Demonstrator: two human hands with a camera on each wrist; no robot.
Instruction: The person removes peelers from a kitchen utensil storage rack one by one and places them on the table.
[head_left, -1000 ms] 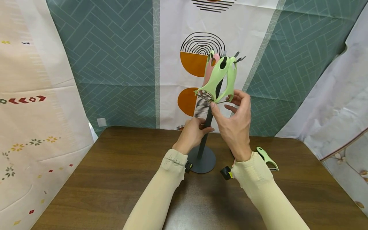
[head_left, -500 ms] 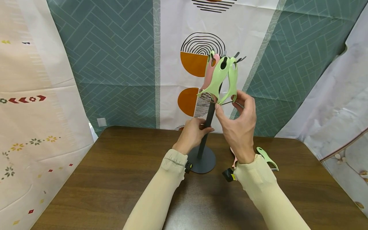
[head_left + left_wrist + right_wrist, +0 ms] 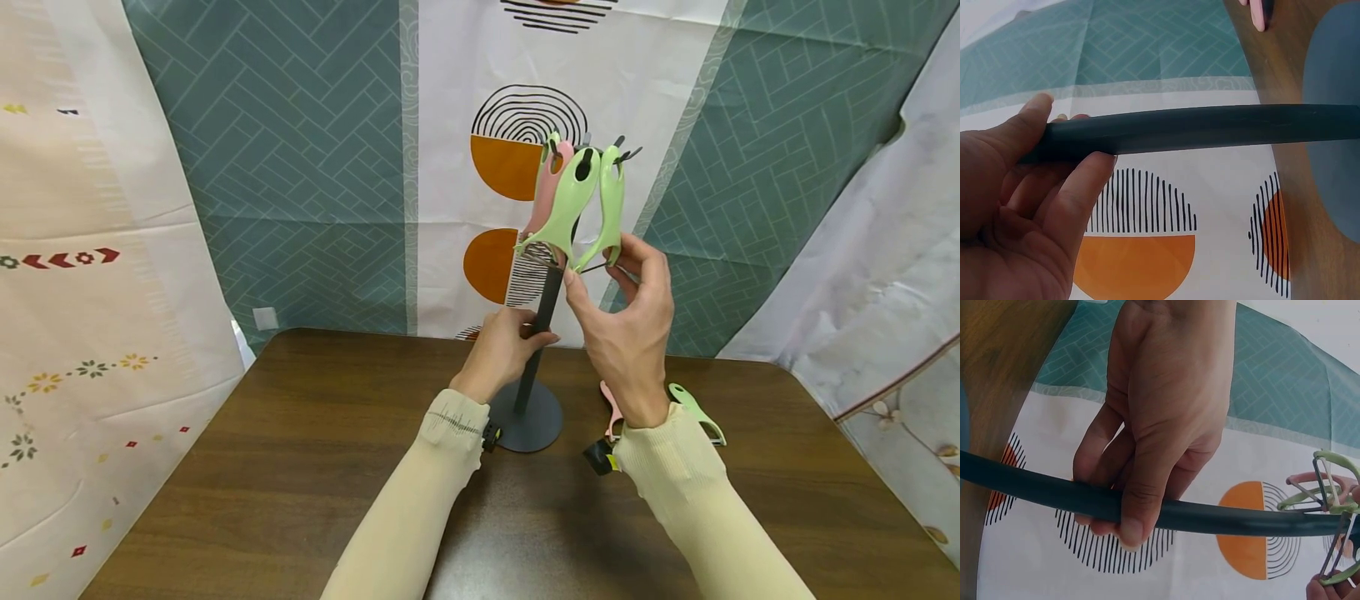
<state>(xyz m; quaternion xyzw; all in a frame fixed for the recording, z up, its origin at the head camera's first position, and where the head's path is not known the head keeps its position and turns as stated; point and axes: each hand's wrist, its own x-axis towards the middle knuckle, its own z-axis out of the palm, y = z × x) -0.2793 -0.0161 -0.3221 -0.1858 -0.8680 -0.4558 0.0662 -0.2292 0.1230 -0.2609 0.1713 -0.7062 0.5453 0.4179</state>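
Observation:
My left hand holds the black pole of a stand below its hooks; in the left wrist view the thumb and fingers close round the pole. My right hand pinches the head of a light green Y-shaped peeler between thumb and fingers. That peeler's handle hole overlaps a hook at the top right. Beside it hang another green peeler, a pink peeler and, behind, a further green one. At the right wrist view's lower corner, the right fingers touch a green peeler arm.
The stand's round dark base rests on a brown wooden table. A pink peeler, partly behind the right wrist, and a green peeler lie on the table to the right. Patterned cloth hangs behind the table.
My right hand has moved a little right with the green peeler, whose handle now stands more upright at the hook. The pink peeler on the table has come into view. My left hand stays put.

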